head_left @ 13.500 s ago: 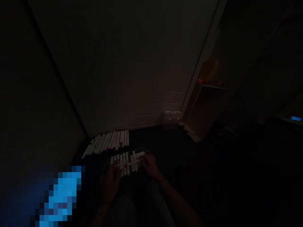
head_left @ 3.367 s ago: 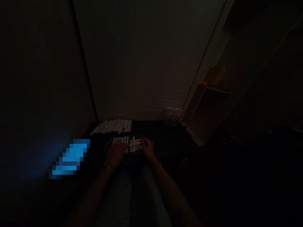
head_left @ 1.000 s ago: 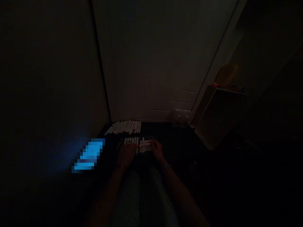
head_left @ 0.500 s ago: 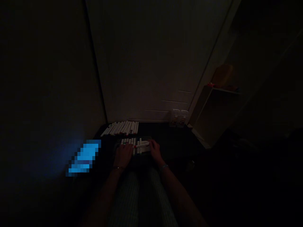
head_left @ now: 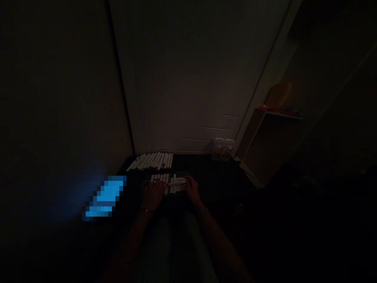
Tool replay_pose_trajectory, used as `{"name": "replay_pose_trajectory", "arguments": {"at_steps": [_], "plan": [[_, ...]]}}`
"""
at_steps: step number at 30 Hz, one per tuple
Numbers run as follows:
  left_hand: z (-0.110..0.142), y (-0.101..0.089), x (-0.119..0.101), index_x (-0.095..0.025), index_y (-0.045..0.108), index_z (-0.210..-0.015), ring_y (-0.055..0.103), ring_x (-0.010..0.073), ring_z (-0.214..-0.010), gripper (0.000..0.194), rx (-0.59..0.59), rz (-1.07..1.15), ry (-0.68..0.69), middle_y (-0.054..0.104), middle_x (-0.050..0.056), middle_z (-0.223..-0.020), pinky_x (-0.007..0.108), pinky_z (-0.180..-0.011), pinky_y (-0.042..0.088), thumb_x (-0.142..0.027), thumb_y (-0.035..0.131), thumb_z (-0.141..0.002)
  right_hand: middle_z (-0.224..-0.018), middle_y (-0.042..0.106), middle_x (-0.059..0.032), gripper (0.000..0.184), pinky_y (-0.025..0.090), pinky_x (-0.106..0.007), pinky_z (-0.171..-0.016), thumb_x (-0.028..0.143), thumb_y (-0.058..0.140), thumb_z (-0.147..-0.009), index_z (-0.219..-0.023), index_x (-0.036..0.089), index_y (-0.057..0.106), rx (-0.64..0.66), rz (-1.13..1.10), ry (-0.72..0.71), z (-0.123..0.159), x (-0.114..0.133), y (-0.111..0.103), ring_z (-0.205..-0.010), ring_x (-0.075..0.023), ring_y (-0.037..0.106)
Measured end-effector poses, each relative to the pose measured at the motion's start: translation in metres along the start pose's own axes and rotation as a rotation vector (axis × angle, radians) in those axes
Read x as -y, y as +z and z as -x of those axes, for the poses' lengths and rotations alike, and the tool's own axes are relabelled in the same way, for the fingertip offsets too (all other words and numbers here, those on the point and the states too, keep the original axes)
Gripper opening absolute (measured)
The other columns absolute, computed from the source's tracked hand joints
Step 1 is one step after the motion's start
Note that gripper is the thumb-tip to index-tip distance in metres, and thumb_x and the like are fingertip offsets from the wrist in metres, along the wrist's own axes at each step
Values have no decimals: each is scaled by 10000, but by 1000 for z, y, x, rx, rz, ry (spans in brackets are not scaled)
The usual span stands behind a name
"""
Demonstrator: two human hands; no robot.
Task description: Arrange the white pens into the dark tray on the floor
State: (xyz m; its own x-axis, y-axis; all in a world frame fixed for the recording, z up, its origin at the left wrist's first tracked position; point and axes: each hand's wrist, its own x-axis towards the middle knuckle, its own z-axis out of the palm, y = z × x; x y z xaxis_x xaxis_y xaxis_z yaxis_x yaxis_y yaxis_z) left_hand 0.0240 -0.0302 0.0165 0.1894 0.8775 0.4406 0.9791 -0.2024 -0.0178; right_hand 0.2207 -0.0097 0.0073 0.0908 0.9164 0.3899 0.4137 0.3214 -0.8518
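Observation:
A white marker [head_left: 178,182] with a red end lies nearly level across a shallow case [head_left: 185,173] on the dark table. My right hand [head_left: 193,188] pinches its right end. At the red end, my left hand [head_left: 153,193] is closed with its fingertips on the marker; darkness blurs the exact grip. Beneath and between my hands, several white markers [head_left: 160,177] stand side by side in the case, partly covered by my left hand. One marker there shows a dark blue end [head_left: 172,176].
Behind the case, a loose row of white markers [head_left: 153,160] lies along the wall. Two clear packages [head_left: 223,149] stand at the back right of the table [head_left: 206,169]. A glowing blurred screen [head_left: 106,198] is at the left. A shelf unit [head_left: 272,131] stands at the right.
The held marker has dropped slightly at its right end and is now more level. Both hands stay at almost the same place; the view has shifted a little.

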Motion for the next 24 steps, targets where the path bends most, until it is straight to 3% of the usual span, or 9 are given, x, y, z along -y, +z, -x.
{"name": "replay_pose_trajectory", "arguments": {"at_steps": [5,12,24], "plan": [[0,-2,-1,-200,559,-1088,455,237,-957,323,-9,-19,13,527,87,-1187,368,-770,365,-232,323,-869,-984,614,19,290,362,-264,-859,258,344,-878,-1026,269,593,3,3,-16,2,2,-2,-953,-150,503],[-3,-7,-2,-177,580,-1038,477,231,-906,323,13,17,6,563,109,-1094,371,-745,377,-207,316,-856,-856,633,19,279,375,-262,-833,252,371,-858,-970,258,626,16,-10,5,3,8,-5,-895,-153,521],[-3,8,5,-178,571,-1067,486,232,-928,335,-51,12,44,575,101,-1111,383,-798,381,-222,304,-870,-740,641,35,250,416,-247,-781,246,423,-813,-891,260,661,18,-109,45,3,25,-13,-824,-148,562]]}}
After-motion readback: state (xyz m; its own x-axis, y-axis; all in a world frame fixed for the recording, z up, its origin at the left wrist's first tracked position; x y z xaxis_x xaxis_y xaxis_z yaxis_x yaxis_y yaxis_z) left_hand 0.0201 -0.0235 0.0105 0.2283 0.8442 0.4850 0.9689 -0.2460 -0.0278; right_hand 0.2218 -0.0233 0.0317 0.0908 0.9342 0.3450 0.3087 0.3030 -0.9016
